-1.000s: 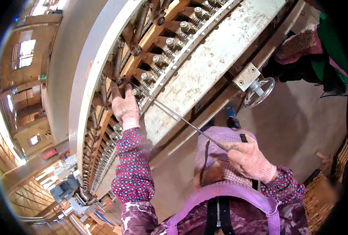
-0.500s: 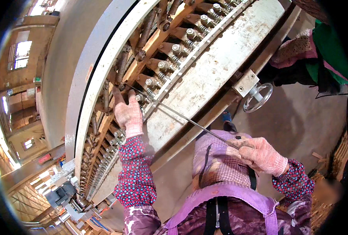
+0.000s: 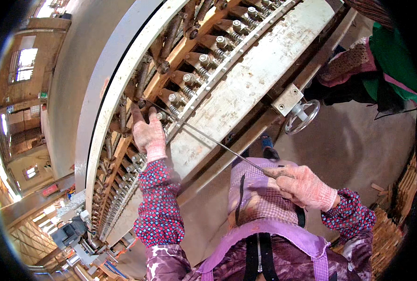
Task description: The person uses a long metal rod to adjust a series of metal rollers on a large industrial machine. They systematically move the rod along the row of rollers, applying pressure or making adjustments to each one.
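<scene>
My left hand [image 3: 149, 136], in a pinkish knit glove, reaches in among the springs of a large curved machine [image 3: 246, 89]. Its thumb and finger are spread apart, with the tips against dark metal parts beside a wooden bar [image 3: 176, 58]. Whatever lies under the fingertips is hard to make out. In front of my purple apron [image 3: 274, 234], my gloved right hand [image 3: 304, 186] is closed round the handle of a long thin metal rod [image 3: 217, 143]. The rod slants up-left across the machine's pale panel. Its far end lies among the parts just above my left fingers.
Bolts with small coil springs [image 3: 188, 79] line the panel's inner edge. A metal handwheel [image 3: 303, 117] juts out on the near side. Green and pink cloth [image 3: 391, 61] hangs at the upper right. Stacked wood strips [image 3: 386, 236] lie at the lower right. A motor [image 3: 70, 234] sits lower left.
The view has shifted slightly, with the machine a little further left. My right hand and the rod's handle have come slightly left, toward the machine. My left hand keeps its place among the springs.
</scene>
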Motion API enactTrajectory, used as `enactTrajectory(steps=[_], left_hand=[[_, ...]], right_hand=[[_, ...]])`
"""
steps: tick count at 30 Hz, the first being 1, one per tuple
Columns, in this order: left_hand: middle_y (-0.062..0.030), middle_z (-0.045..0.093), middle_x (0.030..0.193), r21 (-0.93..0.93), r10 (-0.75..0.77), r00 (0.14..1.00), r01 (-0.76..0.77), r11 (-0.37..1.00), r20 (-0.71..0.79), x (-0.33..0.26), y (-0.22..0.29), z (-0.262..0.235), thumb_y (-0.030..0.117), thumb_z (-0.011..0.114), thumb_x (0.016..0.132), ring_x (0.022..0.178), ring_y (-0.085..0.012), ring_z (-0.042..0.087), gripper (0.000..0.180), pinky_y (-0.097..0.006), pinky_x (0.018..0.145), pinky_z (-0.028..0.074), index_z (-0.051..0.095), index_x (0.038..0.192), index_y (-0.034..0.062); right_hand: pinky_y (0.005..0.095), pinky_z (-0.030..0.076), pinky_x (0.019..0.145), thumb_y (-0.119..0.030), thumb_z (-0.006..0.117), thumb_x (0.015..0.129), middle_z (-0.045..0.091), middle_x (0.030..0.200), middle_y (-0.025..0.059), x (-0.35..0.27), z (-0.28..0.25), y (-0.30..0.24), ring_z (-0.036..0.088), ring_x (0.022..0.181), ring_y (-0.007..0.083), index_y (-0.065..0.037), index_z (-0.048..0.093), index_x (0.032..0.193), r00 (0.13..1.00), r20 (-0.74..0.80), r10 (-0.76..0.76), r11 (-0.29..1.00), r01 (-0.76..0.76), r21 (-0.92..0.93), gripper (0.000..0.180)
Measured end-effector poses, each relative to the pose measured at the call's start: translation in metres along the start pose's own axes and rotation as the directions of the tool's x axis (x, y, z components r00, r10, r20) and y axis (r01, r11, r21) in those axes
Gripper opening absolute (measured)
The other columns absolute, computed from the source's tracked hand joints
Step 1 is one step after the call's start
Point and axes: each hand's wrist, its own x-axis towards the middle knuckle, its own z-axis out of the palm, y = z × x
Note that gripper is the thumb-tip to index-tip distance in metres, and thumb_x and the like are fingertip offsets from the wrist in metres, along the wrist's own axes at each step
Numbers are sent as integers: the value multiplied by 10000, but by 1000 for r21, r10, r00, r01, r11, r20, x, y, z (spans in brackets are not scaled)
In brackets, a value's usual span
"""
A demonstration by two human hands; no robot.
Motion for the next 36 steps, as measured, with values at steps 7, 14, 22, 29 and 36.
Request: enactTrajectory(steps=[7,14,22,29,36], left_hand=[[-229,604,1332,29,-76,997,75,997,30,-4,17,-11,460,643,907,1194,-400,603,688,-460,1016,451,435,1498,174],[-234,587,1356,28,-96,995,95,995,26,8,-6,4,498,610,913,1230,-398,581,723,-460,1039,439,395,1517,165],[-229,601,1338,-64,27,999,-29,998,-27,14,-22,10,507,638,891,1209,-418,590,705,-468,1006,468,457,1482,170],[-199,571,1394,-312,13,999,-23,950,-34,19,-21,12,528,652,875,1287,-358,546,681,-419,1064,426,552,1409,117],[-177,628,1329,-150,-96,995,96,984,11,24,0,3,595,536,914,1216,-353,603,703,-420,975,481,548,1397,85]], right_hand=[[323,543,721,-175,511,998,707,1102,166,25,18,-6,655,768,154,-15,578,1354,970,46,239,885,-237,400,397],[379,569,777,-246,550,985,699,1153,143,-6,36,-1,696,929,329,-83,576,1360,959,-282,12,961,-88,-260,410],[410,553,639,-265,570,958,666,858,141,-6,36,8,674,715,305,-158,550,1397,967,-252,34,858,-158,-489,452],[445,549,632,-262,555,967,660,851,147,3,50,28,670,719,342,-169,498,1434,955,-292,-45,925,-71,-374,479],[385,548,617,-231,579,963,661,837,104,-7,34,22,666,681,278,-145,558,1378,945,-318,-74,898,-75,-434,424]])
